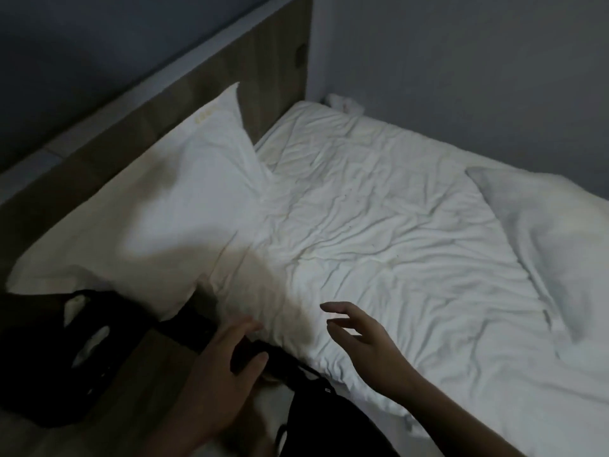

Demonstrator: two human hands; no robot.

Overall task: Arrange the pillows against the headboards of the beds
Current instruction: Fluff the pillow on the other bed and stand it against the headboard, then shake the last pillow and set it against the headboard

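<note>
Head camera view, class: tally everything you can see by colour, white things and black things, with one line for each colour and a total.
White: 3, the pillow against the headboard, the wrinkled sheet and the bunched duvet.
Black: 2, the bag at left and the strapped bag near the left hand.
Total: 5

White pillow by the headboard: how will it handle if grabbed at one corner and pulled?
The white pillow looks soft and creased, so it will probably sag and fold rather than stay flat. Likely light for its bulk. Its loose cover may bunch against the wrinkled sheet.
</note>
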